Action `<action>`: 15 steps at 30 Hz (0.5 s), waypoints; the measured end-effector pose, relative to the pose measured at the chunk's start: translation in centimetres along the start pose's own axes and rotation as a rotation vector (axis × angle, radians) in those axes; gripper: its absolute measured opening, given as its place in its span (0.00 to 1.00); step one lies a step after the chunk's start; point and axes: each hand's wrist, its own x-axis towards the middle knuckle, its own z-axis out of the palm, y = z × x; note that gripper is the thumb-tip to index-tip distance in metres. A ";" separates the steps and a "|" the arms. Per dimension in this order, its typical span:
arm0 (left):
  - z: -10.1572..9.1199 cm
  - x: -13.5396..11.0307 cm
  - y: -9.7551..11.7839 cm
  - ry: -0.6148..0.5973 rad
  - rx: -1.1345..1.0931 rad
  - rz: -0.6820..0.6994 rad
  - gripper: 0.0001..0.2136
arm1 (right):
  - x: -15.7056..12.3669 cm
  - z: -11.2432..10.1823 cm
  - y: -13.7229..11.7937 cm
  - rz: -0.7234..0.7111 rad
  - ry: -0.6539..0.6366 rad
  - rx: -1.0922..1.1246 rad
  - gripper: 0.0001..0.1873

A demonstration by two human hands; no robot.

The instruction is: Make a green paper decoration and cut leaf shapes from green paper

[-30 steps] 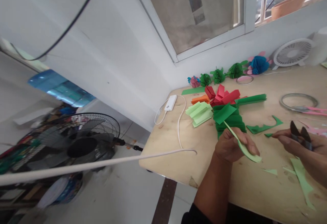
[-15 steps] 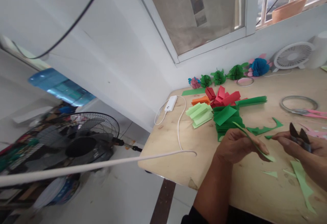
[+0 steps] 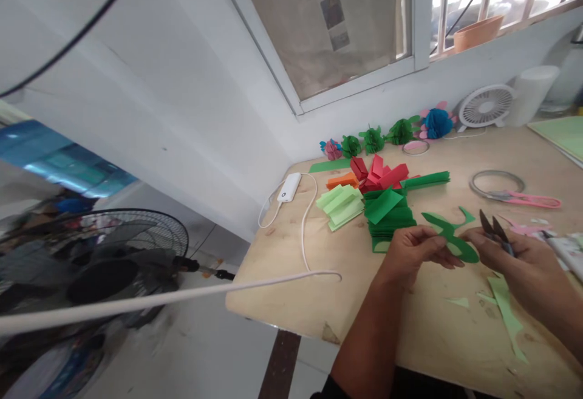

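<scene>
My left hand (image 3: 412,248) pinches a green leaf-shaped paper cutout (image 3: 458,247) between thumb and fingertips, just above the wooden table (image 3: 291,277). My right hand (image 3: 523,262) is closed round small dark-bladed scissors (image 3: 494,229), whose points stick up and away from me. Its fingertips reach the right end of the cutout. Right behind my left hand lies a stack of dark green folded paper (image 3: 387,214). A thin dark green scrap (image 3: 462,217) lies on the table past the cutout.
Light green (image 3: 341,201), red (image 3: 380,174) and orange (image 3: 341,180) folded paper lie further back. A white power bank (image 3: 289,186) with cable sits at the left. Paper flowers (image 3: 373,139) and a small fan (image 3: 485,107) line the wall. Pink scissors (image 3: 531,200), light green scraps (image 3: 505,302).
My left hand has turned the cutout flatter and carried it right, to the right hand's fingertips. The view has swung to the right, and the hands are closer together.
</scene>
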 end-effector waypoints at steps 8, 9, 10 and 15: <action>0.2 0.0 -0.1 0.057 0.027 0.003 0.19 | 0.0 -0.1 -1.2 0.004 -0.045 -0.042 0.23; 0.2 0.1 -0.1 0.060 0.022 0.005 0.19 | 0.1 0.0 -1.4 0.007 -0.045 -0.051 0.23; 0.2 0.1 -0.2 0.061 0.018 0.006 0.18 | 0.1 0.0 -1.5 0.010 -0.044 -0.060 0.23; 0.3 0.1 -0.3 0.067 0.014 -0.008 0.18 | 0.3 0.3 -1.7 0.040 -0.027 -0.113 0.22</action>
